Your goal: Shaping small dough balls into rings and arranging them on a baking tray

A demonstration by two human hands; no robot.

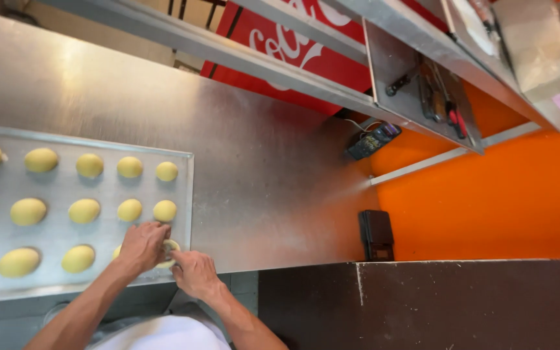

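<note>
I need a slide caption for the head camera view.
Both hands, left and right, press a dough piece on a metal tray.

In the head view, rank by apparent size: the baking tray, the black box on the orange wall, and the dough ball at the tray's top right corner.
1. Baking tray, by far the largest.
2. Black box.
3. Dough ball, smallest.
The box is only moderately bigger than the ball, though still clearly so.

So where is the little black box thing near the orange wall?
In the head view, the small black box stands right of the metal tray, against the orange wall, above the dark counter.
</note>
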